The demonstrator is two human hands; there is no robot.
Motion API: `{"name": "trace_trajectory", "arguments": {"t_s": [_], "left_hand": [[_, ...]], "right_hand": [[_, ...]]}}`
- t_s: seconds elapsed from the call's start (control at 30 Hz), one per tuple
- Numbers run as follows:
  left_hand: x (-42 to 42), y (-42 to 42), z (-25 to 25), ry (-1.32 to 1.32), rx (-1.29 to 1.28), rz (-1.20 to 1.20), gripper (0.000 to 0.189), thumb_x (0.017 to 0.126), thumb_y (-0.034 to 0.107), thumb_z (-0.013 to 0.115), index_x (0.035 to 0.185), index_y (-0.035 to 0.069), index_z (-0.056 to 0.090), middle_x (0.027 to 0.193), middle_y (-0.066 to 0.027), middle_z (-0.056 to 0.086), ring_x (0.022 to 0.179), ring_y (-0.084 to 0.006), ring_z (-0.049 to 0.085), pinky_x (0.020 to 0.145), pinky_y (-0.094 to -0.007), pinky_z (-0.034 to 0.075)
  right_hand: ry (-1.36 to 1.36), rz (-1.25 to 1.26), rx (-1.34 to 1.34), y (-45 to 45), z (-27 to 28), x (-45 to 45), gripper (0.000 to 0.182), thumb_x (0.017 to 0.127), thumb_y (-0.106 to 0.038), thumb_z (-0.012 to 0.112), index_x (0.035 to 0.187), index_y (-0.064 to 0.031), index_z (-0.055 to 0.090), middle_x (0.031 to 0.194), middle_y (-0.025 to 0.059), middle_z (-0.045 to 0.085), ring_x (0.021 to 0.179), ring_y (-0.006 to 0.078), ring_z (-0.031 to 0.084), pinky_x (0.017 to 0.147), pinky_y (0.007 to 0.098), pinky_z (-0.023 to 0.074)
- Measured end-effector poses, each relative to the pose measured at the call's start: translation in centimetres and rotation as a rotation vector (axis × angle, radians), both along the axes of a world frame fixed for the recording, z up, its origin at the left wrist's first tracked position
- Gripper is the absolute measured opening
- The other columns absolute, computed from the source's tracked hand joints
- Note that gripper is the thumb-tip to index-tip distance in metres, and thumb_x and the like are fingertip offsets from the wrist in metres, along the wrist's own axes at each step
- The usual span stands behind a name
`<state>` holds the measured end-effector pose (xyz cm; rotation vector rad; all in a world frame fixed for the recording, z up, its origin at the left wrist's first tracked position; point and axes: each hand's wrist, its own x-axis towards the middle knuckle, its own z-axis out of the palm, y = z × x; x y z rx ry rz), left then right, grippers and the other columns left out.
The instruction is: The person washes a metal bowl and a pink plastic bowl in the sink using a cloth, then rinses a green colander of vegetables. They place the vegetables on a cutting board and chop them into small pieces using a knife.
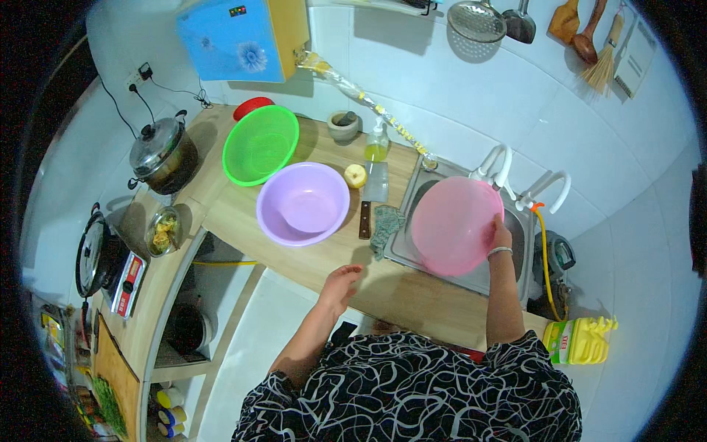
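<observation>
My right hand (pixel 499 236) grips the right rim of a pink plastic basin (pixel 455 226), tilted over the stainless-steel sink (pixel 519 259). It covers most of the bowl. The upper rim reaches a white faucet (pixel 501 166); whether water runs cannot be told. Nothing is in my left hand (pixel 339 287), which hovers above the counter's front edge with its fingers apart. Beyond it lie a green cloth (pixel 386 226) and a cleaver (pixel 376 185) with a wooden handle. A pale yellow round fruit or vegetable (pixel 355 176) touches or nearly touches a lilac basin (pixel 304 204).
A green colander (pixel 260 145) stands behind the lilac basin. Along the wall are a stone mortar (pixel 343 127) and a soap bottle (pixel 376 145). To the left are a lidded pot (pixel 163 154) and a bowl of food (pixel 163 232). A yellow jug (pixel 580 341) stands right.
</observation>
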<state>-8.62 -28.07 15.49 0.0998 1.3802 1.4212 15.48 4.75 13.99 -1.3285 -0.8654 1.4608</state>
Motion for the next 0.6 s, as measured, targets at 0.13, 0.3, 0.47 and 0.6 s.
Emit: {"name": "trace_trajectory", "arguments": {"t_s": [0.13,0.3,0.47,0.6], "left_hand": [[-0.1,-1.3,0.2,-0.077,0.041,-0.009,0.02,0.074,0.011,0.052,0.094,0.012,0.054,0.083,0.0031,0.052,0.078,-0.0088,0.045,0.068,-0.0272,0.033],[-1.4,-3.0,-0.3,-0.125,0.05,0.055,0.019,0.076,0.015,0.056,0.093,0.008,0.052,0.081,0.002,0.052,0.069,-0.011,0.047,0.062,-0.0257,0.038],[-7.2,-2.0,-5.6,-0.315,0.074,0.322,0.024,0.08,0.019,0.055,0.096,0.004,0.049,0.084,-0.0111,0.054,0.079,-0.0206,0.051,0.062,-0.0349,0.044],[-12.4,0.2,-8.1,-0.197,0.102,0.678,0.026,0.078,0.016,0.055,0.094,-0.002,0.046,0.077,-0.0144,0.052,0.064,-0.0253,0.052,0.05,-0.0359,0.046]], "right_hand": [[0.138,-0.04,0.015,-1.0,-0.4,-1.1,0.032,0.074,-0.033,0.062,0.059,-0.0076,0.049,0.052,0.0003,0.046,0.041,0.0134,0.046,0.038,0.0252,0.0383],[0.094,-0.087,0.079,-6.5,5.8,-3.2,0.031,0.075,-0.033,0.061,0.061,-0.0071,0.051,0.054,0.0003,0.048,0.043,0.0118,0.046,0.039,0.0241,0.0371],[0.139,-0.038,0.173,-7.3,5.5,-1.0,0.037,0.075,-0.038,0.059,0.056,-0.0082,0.05,0.052,-0.0002,0.046,0.042,0.0095,0.043,0.039,0.0234,0.0336],[-0.237,0.046,0.301,-9.4,6.1,0.3,0.037,0.077,-0.036,0.058,0.054,-0.0085,0.048,0.049,-0.0019,0.043,0.038,0.0071,0.039,0.036,0.0216,0.0305]]}}
